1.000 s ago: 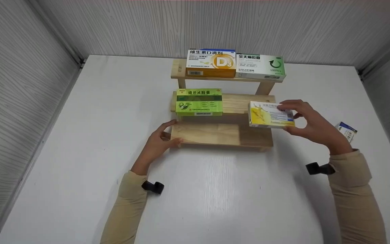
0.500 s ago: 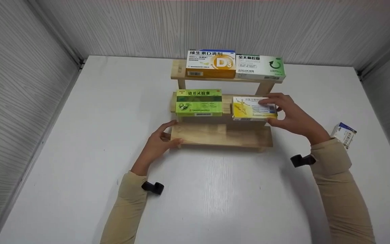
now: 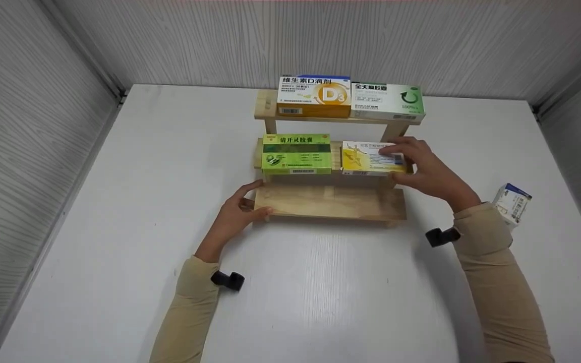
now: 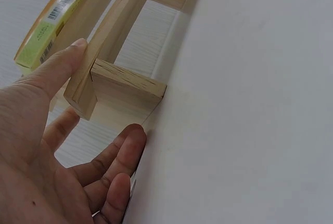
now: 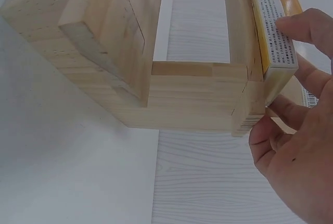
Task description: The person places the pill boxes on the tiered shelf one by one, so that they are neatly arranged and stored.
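Observation:
In the head view, a three-tier wooden display rack stands on the white table. My left hand holds the left end of its lowest tier, thumb at the front edge and index finger behind. My right hand pinches a white-and-yellow medicine box at its right end, on the middle tier. In the right wrist view, that box lies against the tier board, with the thumb on its printed side. Left of it, a green medicine box leans on the same tier, a narrow gap between them.
On the top tier sit an orange-and-white vitamin D box and a white-and-green capsule box, side by side. A small white-and-blue box lies on the table at the right, beside my right forearm. Grey wood-grain panels enclose the table.
My right hand has moved left and slightly back with the white-and-yellow box, from beyond the rack's right end onto the middle tier. My left hand has stayed on the rack.

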Motion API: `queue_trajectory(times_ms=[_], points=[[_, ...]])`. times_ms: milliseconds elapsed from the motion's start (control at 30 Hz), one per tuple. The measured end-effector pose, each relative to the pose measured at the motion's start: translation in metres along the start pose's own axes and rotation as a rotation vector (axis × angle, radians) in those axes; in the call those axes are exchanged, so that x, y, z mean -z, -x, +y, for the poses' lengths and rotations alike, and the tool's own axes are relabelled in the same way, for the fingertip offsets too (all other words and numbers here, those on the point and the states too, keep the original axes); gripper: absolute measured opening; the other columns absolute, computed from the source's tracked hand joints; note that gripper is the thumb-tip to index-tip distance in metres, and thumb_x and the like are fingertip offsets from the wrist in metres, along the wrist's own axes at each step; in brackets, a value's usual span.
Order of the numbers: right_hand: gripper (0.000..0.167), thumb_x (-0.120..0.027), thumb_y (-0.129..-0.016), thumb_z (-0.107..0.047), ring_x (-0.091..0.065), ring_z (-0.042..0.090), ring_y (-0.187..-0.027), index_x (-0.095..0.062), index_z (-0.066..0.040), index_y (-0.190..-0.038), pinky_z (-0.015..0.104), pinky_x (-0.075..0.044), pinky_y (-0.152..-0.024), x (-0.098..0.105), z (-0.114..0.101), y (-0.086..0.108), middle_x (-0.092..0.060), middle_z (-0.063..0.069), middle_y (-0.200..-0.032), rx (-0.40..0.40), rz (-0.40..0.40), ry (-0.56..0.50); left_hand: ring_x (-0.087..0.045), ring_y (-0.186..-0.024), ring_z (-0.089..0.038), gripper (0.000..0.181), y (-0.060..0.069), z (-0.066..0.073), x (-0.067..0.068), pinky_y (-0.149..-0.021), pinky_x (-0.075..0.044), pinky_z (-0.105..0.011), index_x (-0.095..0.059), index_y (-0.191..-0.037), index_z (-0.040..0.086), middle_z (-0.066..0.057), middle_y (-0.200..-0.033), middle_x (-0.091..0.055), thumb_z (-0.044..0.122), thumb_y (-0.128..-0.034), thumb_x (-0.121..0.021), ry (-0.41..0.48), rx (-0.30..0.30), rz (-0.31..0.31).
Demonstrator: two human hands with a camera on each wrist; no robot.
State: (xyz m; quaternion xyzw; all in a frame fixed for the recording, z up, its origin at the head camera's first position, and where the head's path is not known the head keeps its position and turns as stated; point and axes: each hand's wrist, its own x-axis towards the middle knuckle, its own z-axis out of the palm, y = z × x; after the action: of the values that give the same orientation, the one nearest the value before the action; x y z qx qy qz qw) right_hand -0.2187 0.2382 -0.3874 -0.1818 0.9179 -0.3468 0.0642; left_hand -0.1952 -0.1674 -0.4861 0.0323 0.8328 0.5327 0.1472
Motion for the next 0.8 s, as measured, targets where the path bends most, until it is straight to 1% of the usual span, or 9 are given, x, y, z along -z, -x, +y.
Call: queue_trajectory(times_ms=[100, 200, 333, 433, 533, 633, 700, 800], points=[[0.047, -0.062, -0.088, -0.009, -0.032, 0.029, -0.121, -0.054, -0.012, -0.135, 0.047, -0.033, -0.092, 0.000, 0.000, -0.001, -0.034, 0.014, -0.150, -0.025, 0.000, -0.005, -0.056, -0.105, -0.023, 0.076, 0.000, 0.000, 0.000, -0.077, -0.045, -0.032, -0.044, -0.143, 0.038, -0.012, -0.118, -0.059, 0.048, -0.0763, -0.079, -0.002, 0.007, 0.003], [0.047, -0.061, -0.090, -0.009, -0.031, 0.030, -0.120, -0.053, -0.012, -0.136, 0.049, -0.032, -0.093, 0.000, 0.000, -0.001, -0.032, 0.015, -0.151, -0.024, -0.007, -0.008, -0.055, -0.106, -0.023, 0.076, 0.000, 0.000, 0.000, -0.078, -0.045, -0.032, -0.044, -0.143, 0.038, -0.011, -0.121, -0.058, 0.049, -0.0757, -0.079, -0.004, 0.009, 0.003], [0.047, -0.063, -0.090, -0.011, -0.030, 0.031, -0.125, -0.053, -0.011, -0.136, 0.051, -0.030, -0.097, 0.002, 0.000, 0.000, -0.030, 0.016, -0.153, -0.013, -0.006, -0.024, -0.055, -0.108, -0.023, 0.077, 0.000, 0.001, 0.000, -0.079, -0.044, -0.033, -0.043, -0.143, 0.038, -0.010, -0.123, -0.057, 0.049, -0.0758, -0.079, -0.008, 0.013, -0.001], [0.048, -0.066, -0.090, -0.011, -0.030, 0.033, -0.131, -0.052, -0.010, -0.136, 0.055, -0.030, -0.101, 0.004, 0.001, 0.003, -0.030, 0.017, -0.153, 0.000, 0.013, -0.028, -0.055, -0.108, -0.024, 0.076, 0.000, 0.001, -0.001, -0.079, -0.044, -0.033, -0.044, -0.143, 0.038, -0.010, -0.124, -0.057, 0.049, -0.0760, -0.079, -0.010, 0.016, -0.001], [0.050, -0.068, -0.090, -0.012, -0.030, 0.035, -0.135, -0.052, -0.010, -0.137, 0.057, -0.032, -0.100, 0.008, 0.003, 0.007, -0.032, 0.016, -0.151, 0.008, 0.048, -0.022, -0.055, -0.109, -0.024, 0.076, 0.000, 0.001, 0.000, -0.079, -0.044, -0.034, -0.044, -0.143, 0.037, -0.010, -0.125, -0.057, 0.049, -0.0762, -0.078, -0.012, 0.017, 0.000], [0.050, -0.068, -0.090, -0.014, -0.031, 0.036, -0.137, -0.052, -0.010, -0.136, 0.055, -0.033, -0.098, 0.012, 0.008, 0.015, -0.035, 0.016, -0.150, 0.010, 0.097, -0.013, -0.055, -0.109, -0.024, 0.076, -0.001, 0.001, 0.000, -0.079, -0.044, -0.033, -0.044, -0.143, 0.037, -0.009, -0.125, -0.057, 0.050, -0.0761, -0.078, -0.018, 0.019, -0.001], [0.050, -0.069, -0.090, -0.017, -0.033, 0.036, -0.137, -0.052, -0.010, -0.136, 0.052, -0.035, -0.097, 0.015, 0.013, 0.021, -0.037, 0.015, -0.149, 0.007, 0.131, -0.009, -0.056, -0.108, -0.023, 0.076, 0.000, 0.001, 0.000, -0.079, -0.044, -0.033, -0.043, -0.143, 0.037, -0.010, -0.124, -0.058, 0.050, -0.0763, -0.078, -0.018, 0.016, -0.003], [0.051, -0.069, -0.090, -0.021, -0.036, 0.032, -0.134, -0.051, -0.011, -0.137, 0.038, -0.035, -0.095, 0.020, 0.023, 0.031, -0.039, 0.013, -0.147, -0.008, 0.171, 0.004, -0.056, -0.106, -0.023, 0.076, 0.000, 0.001, 0.000, -0.078, -0.044, -0.032, -0.044, -0.143, 0.037, -0.010, -0.121, -0.059, 0.049, -0.0765, -0.078, -0.014, 0.007, -0.003]])
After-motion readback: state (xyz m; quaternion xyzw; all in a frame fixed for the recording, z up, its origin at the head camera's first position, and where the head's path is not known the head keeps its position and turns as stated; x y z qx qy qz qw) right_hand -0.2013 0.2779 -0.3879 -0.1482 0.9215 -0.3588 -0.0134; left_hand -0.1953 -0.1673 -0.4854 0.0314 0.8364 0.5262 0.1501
